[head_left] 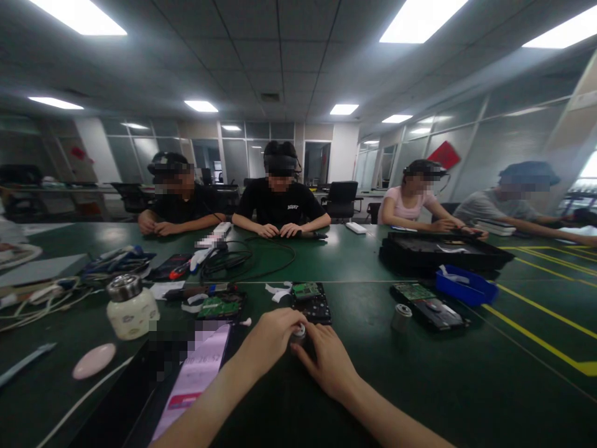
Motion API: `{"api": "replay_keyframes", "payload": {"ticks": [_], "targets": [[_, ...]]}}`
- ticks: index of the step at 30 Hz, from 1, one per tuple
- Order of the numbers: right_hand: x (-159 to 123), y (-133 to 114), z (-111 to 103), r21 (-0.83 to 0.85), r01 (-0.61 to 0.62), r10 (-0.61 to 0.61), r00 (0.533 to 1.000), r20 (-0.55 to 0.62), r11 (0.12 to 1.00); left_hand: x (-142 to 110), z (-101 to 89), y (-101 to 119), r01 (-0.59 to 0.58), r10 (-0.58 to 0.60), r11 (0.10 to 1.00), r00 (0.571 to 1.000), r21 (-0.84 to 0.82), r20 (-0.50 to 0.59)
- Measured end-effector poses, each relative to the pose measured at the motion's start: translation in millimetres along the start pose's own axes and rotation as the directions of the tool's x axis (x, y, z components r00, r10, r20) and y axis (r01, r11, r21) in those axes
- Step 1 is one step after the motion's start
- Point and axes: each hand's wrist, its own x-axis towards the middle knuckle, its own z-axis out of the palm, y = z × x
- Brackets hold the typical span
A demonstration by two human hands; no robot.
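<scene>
My left hand (269, 339) and my right hand (329, 361) meet low in the middle of the green table (354, 386). Both are closed round a small silver cylindrical part (298, 334) held between their fingertips. Just beyond the hands lies an opened hard drive (313, 307) with a green circuit board (305, 290) at its far end. A second green circuit board (219, 306) lies to the left of it. A phone with a lit pink screen (198, 376) lies under my left forearm.
A cream jar with a metal lid (131, 307) and a pink oval pad (94, 361) sit at the left. A small grey cylinder (401, 318), another drive (431, 308) and a blue tray (466, 287) lie at the right. Several people sit opposite, hands on the table.
</scene>
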Motion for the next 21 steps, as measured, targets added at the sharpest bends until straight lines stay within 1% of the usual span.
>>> {"api": "replay_keyframes", "payload": {"ticks": [6,8,10,13,17,21], "targets": [[0.6,-2.5,-2.9,0.016,0.002,-0.002,1.0,0.019,1.0,-2.5,1.4,3.4,-0.054,0.045,0.991,0.996,0.123,0.077],[0.7,-3.0,-3.6,0.009,0.0,0.0,1.0,0.019,1.0,-2.9,2.3,4.0,-0.059,0.051,0.988,0.997,0.141,0.064],[0.8,-3.1,-3.9,0.0,0.0,0.0,1.0,0.013,1.0,-2.7,2.5,4.2,-0.031,0.026,0.989,0.999,0.145,0.033],[0.8,-3.2,-4.2,-0.005,0.002,-0.002,1.0,0.004,1.0,-1.8,1.1,3.5,0.033,-0.033,0.992,0.999,0.122,-0.001],[1.3,-4.8,-5.1,-0.013,-0.008,0.009,1.0,0.011,1.0,-0.6,-0.1,0.8,0.084,-0.083,0.994,0.996,0.064,-0.014],[1.9,-5.3,-5.0,-0.021,-0.004,0.004,1.0,0.013,1.0,0.7,2.9,-0.9,0.133,-0.135,0.99,0.99,-0.049,-0.05]]}}
